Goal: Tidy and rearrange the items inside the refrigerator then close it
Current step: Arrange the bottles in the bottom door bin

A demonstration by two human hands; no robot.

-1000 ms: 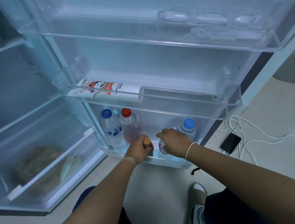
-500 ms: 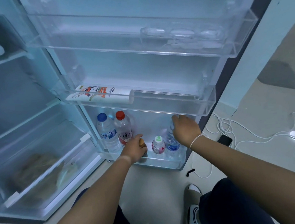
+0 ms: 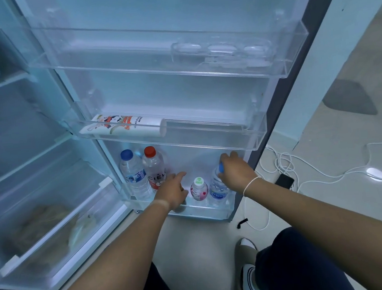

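Clear plastic forms the bottom door bin [image 3: 214,208] of the open refrigerator, the landmark for this head view. Along its left end stand a blue-capped bottle [image 3: 133,173] and a red-capped bottle [image 3: 154,169], touching; toward its right end stand a small pink bottle [image 3: 198,189] and a second water bottle [image 3: 218,186], just beside each other. Open room remains behind the bin's middle. Left hand [image 3: 173,191] reaches over the front rim, fingers extended; anything beneath it is hidden. Right hand [image 3: 235,170] grasps the second water bottle by its blue cap. Above the bin, a white tube [image 3: 126,125] lies on the middle door shelf [image 3: 219,140].
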